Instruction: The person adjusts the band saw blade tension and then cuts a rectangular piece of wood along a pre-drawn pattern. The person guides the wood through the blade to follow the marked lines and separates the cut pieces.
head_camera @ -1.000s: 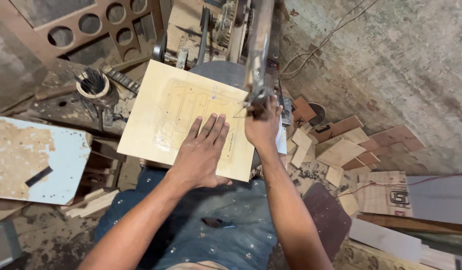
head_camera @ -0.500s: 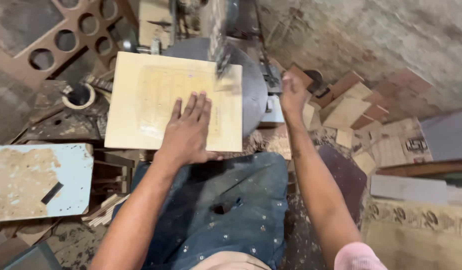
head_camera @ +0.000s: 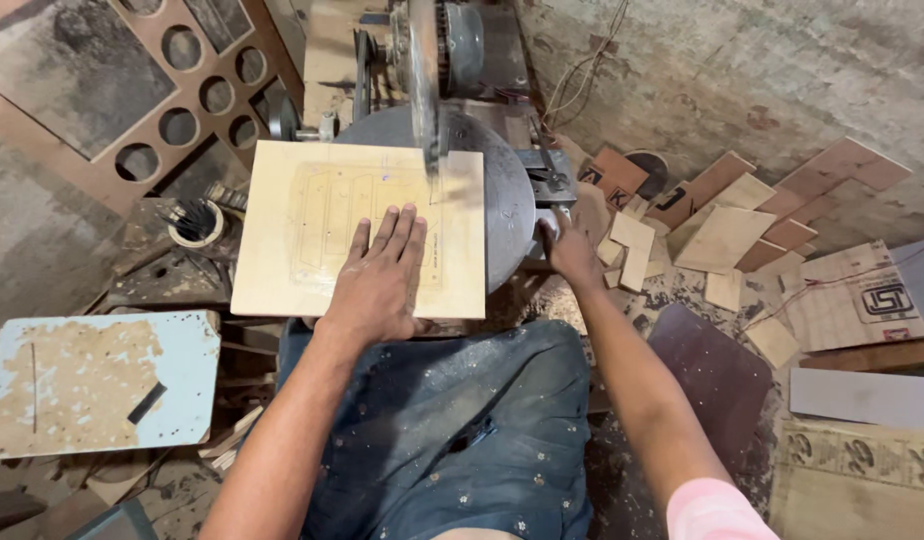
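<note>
Two hands: left hand (head_camera: 380,283) still flat, open on plywood sheet (head_camera: 282,260); right hand (head_camera: 568,252) dropped beside saw table (head_camera: 504,200), grip unclear.

Brown board with round holes (head_camera: 197,95) far upper left of left hand; chipped pale-blue panel (head_camera: 92,385) lower left; plywood offcuts (head_camera: 727,235) right of right hand.

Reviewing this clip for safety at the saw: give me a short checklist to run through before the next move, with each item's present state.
1. Left hand flat on the plywood panel: ok.
2. Left fingertips clear of the saw blade: not ok, they lie close below it.
3. Panel resting on the round saw table: ok, though its left part overhangs.
4. Right hand away from the blade: ok, at the table's right edge.
5. What the right hand grips: cannot tell.
6. Blade running or stopped: cannot tell.
</note>
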